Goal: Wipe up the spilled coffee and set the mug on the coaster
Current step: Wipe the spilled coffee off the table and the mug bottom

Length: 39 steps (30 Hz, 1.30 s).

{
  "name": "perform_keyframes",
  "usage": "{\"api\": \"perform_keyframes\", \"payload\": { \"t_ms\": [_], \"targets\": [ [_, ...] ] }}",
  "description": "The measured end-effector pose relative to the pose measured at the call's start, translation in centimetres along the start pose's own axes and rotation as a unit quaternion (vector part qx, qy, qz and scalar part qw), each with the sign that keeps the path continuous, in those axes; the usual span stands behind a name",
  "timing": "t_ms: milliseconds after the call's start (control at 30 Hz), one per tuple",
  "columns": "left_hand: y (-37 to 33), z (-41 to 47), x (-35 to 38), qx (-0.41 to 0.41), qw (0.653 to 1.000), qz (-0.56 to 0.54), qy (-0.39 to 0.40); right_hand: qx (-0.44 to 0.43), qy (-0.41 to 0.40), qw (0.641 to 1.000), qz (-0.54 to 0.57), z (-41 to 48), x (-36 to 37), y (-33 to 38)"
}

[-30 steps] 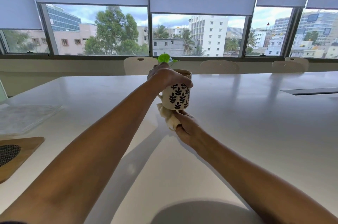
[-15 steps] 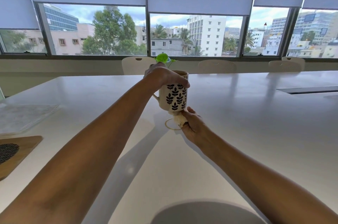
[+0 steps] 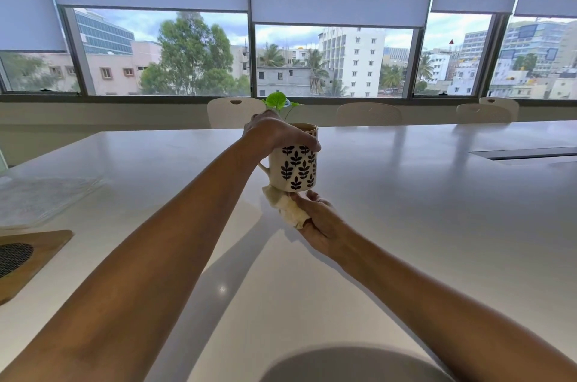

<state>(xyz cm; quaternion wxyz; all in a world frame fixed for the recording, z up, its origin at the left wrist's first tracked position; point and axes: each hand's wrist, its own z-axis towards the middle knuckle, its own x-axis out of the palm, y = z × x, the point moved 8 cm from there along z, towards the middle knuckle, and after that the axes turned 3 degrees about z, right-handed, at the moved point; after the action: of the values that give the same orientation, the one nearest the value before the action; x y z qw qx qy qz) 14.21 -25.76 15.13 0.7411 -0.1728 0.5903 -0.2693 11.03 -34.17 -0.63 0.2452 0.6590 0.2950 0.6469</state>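
White table (image 3: pixel 437 210): one mug (image 3: pixel 295 168) clamped in left hand (image 3: pixel 274 132) grip; right hand (image 3: pixel 321 222) grip pinches one cloth (image 3: pixel 287 208).

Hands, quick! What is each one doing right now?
Left hand: fingers curled over the rim of the mug, holding it.
Right hand: holding a crumpled tissue at the mug's base.

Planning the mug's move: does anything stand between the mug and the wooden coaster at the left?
Nothing visible does. The left hand holds the mug lifted; only bare table lies between it and the coaster.
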Motion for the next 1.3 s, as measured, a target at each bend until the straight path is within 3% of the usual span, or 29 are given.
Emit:
{"api": "perform_keyframes", "payload": {
  "t_ms": [433,700,833,1133,1200,1300],
  "targets": [
    [0.6,-0.2,-0.7,-0.014,1.000,-0.002,-0.003,-0.045,-0.098,0.993,0.048,0.5,-2.4,2.1],
    [2.0,0.4,-0.8,-0.024,1.000,0.013,-0.011,0.014,-0.057,0.995,-0.081,1.2,-0.2,1.2],
    [3.1,0.8,-1.1,-0.028,0.999,0.018,-0.017,0.038,-0.109,0.991,-0.065,0.8,-1.3,3.0],
    [5.4,1.9,-1.5,-0.039,0.998,0.036,-0.016,0.088,-0.136,0.980,-0.118,0.3,-1.7,2.8],
    [5.9,2.1,-1.7,-0.041,0.998,0.039,-0.014,0.077,-0.145,0.977,-0.132,0.7,-1.6,2.8],
    [6.4,2.4,-1.8,-0.041,0.998,0.045,-0.007,0.013,-0.178,0.954,-0.240,1.1,-1.6,4.0]
  ]
}}
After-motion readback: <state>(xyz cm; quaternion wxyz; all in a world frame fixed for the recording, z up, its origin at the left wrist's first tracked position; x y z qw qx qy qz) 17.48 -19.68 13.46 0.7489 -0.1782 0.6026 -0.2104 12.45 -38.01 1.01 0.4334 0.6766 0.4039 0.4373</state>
